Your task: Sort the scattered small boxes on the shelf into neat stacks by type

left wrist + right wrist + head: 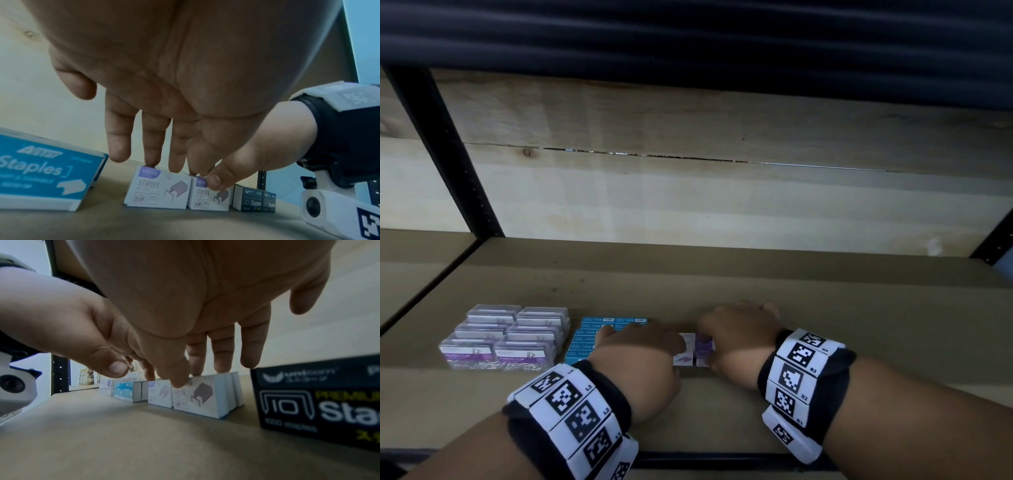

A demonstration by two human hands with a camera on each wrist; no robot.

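Aligning step: left hand [640, 356] rests straight fingers atop first white-and-purple cardboard staples box [158, 186]; right hand [736, 332] pinches second white-and-purple staples box [207, 198] just beside. Next, likely: press flush, stack.

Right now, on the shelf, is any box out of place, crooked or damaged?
Nothing stands out. The clear paper clip boxes, blue Astar staples boxes, white Kreati staples boxes and black Unicorn staples boxes each sit with their own kind, with no visible damage.

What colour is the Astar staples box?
The Astar staples box is blue with white lettering; left wrist view shows it best.
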